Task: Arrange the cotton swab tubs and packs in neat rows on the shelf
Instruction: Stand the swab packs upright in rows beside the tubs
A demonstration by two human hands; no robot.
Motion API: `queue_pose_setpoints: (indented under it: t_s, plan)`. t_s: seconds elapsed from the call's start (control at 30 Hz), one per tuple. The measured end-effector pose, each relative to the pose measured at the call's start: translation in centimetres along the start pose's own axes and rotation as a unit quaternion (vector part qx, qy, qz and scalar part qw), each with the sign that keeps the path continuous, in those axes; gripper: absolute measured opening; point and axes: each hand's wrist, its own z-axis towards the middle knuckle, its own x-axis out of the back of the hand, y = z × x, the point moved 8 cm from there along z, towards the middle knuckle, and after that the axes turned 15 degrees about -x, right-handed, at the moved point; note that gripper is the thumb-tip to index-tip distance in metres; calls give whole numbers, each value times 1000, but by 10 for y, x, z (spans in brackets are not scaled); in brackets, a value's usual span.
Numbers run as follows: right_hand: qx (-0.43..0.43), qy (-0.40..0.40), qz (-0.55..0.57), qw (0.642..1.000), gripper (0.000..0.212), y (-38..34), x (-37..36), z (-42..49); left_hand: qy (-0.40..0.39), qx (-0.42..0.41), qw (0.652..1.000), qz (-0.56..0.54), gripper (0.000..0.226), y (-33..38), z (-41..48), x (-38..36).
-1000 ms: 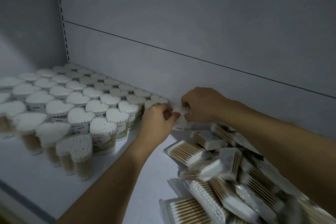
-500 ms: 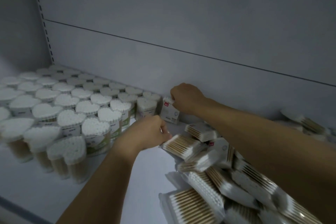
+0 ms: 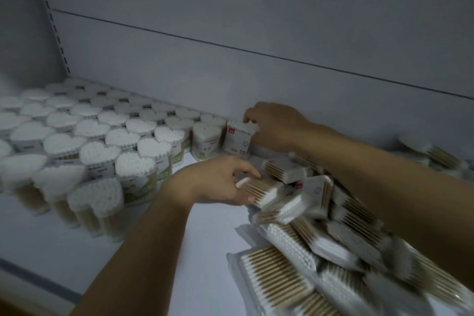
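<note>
labels: upright pack has a small red mark at its top left corner and a round emblem lower down; the print is too blurred to read. The heart-shaped tubs carry green-and-white wrap labels, text unreadable.
right hand: fingers curled over the top edge of the upright pack, pinching it. The pack stands on end at the back panel, just beside the last tub in the rear row.
left hand: thumb below and fingers above, clamped on the near end of a flat pack lying on top of the pile of packs.
tubs: clear plastic, heart-shaped, with white cotton tips showing on top and wooden sticks below. They stand in tight diagonal rows on the left half of the shelf.
pile: clear film packs of wooden-stick swabs, flat and rectangular, overlapping at mixed angles on the right half of the shelf, under the right forearm.
shelf: smooth white sheet with a slotted upright in the left rear corner.
</note>
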Motion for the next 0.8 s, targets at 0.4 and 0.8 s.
queue_pose_setpoints:
  t_s: [0.4,0.8]
  plan:
    - [-33,-86,199,976,46,49,23,-75,239,-72,966,-66,12,1,4,25]
    - [-97,24,163,982,17,37,32,-37,303,25,951,-54,28,-5,-4,16]
